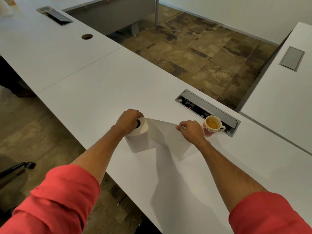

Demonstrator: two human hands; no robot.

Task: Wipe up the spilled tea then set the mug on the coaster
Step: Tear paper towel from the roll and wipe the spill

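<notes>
A white paper towel roll [139, 139] stands upright on the white desk [94, 92]. My left hand [129, 119] presses down on its top. My right hand [191, 130] pinches the free edge of a sheet [164, 134] pulled out to the right of the roll, stretched above the desk. Just right of that hand stands a white mug with red hearts [211, 126], holding amber tea, its handle pointing right. I see no spilled tea and no coaster; the sheet and my hands may hide part of the surface.
An open grey cable box [207, 110] is set into the desk right behind the mug. A second cable box [54, 15] and a round grommet hole [87, 36] lie far left. Another desk [287, 92] adjoins on the right. A chair arm [18, 167] sits low left.
</notes>
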